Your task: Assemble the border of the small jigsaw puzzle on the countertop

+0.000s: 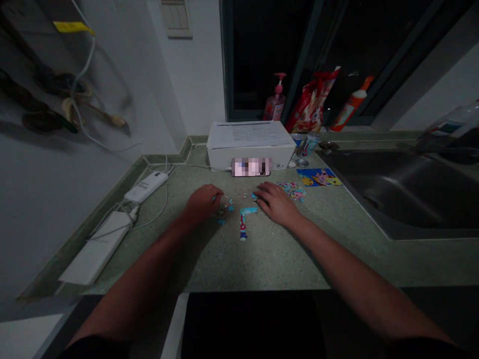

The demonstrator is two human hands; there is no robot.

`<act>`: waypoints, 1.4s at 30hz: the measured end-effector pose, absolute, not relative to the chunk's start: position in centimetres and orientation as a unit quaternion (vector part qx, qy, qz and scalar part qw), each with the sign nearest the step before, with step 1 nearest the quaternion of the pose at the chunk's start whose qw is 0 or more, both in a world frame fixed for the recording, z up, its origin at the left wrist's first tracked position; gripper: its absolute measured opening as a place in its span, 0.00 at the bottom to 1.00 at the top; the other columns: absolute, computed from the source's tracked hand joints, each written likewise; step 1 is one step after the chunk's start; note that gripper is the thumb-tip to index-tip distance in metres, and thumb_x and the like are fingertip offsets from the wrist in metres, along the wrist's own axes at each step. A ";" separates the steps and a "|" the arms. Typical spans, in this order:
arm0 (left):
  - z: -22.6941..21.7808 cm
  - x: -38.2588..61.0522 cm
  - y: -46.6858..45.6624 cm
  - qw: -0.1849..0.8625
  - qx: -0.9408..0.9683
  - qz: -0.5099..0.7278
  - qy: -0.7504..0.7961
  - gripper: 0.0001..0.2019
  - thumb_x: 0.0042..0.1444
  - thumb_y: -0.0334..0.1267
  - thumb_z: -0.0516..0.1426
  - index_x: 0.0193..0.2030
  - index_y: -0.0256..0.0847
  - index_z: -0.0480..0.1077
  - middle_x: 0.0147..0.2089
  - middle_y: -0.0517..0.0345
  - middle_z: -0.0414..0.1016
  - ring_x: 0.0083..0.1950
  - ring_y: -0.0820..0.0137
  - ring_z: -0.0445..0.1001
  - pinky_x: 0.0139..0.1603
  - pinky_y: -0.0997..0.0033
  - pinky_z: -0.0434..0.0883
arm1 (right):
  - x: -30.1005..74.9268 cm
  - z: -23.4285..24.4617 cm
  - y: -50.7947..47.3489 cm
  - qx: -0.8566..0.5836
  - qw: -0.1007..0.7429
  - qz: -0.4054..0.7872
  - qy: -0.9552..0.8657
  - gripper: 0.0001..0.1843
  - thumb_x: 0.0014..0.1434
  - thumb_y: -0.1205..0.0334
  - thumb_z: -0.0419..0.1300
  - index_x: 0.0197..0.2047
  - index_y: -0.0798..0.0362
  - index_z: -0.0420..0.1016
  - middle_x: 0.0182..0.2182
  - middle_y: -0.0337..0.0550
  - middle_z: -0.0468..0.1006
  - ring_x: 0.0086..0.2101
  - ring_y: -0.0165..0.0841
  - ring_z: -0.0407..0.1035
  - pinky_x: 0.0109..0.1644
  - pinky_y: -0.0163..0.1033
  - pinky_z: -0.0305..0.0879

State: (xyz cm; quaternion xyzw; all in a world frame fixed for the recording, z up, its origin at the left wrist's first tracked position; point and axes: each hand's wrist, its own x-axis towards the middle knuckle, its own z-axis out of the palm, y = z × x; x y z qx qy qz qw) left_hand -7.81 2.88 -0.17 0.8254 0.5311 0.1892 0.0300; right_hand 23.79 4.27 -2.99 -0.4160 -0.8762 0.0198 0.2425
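Note:
A small partly joined jigsaw lies on the counter between my hands, an L shape with a light-blue top edge and a red and blue strip running down. To its left, my left hand has its fingers curled down beside loose blue puzzle pieces; what its fingertips hold, if anything, is hidden. My right hand is above and right of the joined strip, with thumb and forefinger around a small blue puzzle piece. Behind that hand spreads a pile of mixed pieces.
A phone leans against a white box topped with paper. Right of it lies a colourful picture card, near the steel sink. A white power bank, a power strip and cables line the left side.

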 end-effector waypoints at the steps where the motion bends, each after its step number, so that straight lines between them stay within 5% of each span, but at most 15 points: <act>1: -0.2 -7.9 3.0 0.027 0.819 0.198 0.538 0.13 0.70 0.36 0.53 0.45 0.42 0.81 0.46 0.47 0.85 0.50 0.56 0.80 0.55 0.56 0.76 | 23.9 -3.0 4.2 -0.418 0.247 0.019 -0.874 0.17 0.75 0.59 0.58 0.61 0.50 0.83 0.61 0.57 0.80 0.66 0.51 0.68 0.71 0.65 0.65; 12: -0.3 -9.6 2.9 0.000 0.760 0.287 0.583 0.14 0.70 0.40 0.53 0.46 0.42 0.80 0.48 0.45 0.85 0.53 0.55 0.81 0.62 0.54 0.76 | 25.2 -3.8 4.6 -0.443 0.278 0.017 -0.852 0.17 0.73 0.60 0.58 0.58 0.52 0.84 0.59 0.57 0.81 0.66 0.52 0.67 0.72 0.64 0.64; 42: -0.5 -9.4 2.1 0.028 0.796 0.259 0.546 0.10 0.67 0.36 0.57 0.44 0.42 0.81 0.48 0.47 0.86 0.53 0.55 0.81 0.62 0.51 0.74 | 25.0 -3.5 4.6 -0.451 0.327 0.009 -0.830 0.18 0.72 0.60 0.56 0.56 0.51 0.85 0.56 0.55 0.83 0.66 0.55 0.67 0.72 0.68 0.64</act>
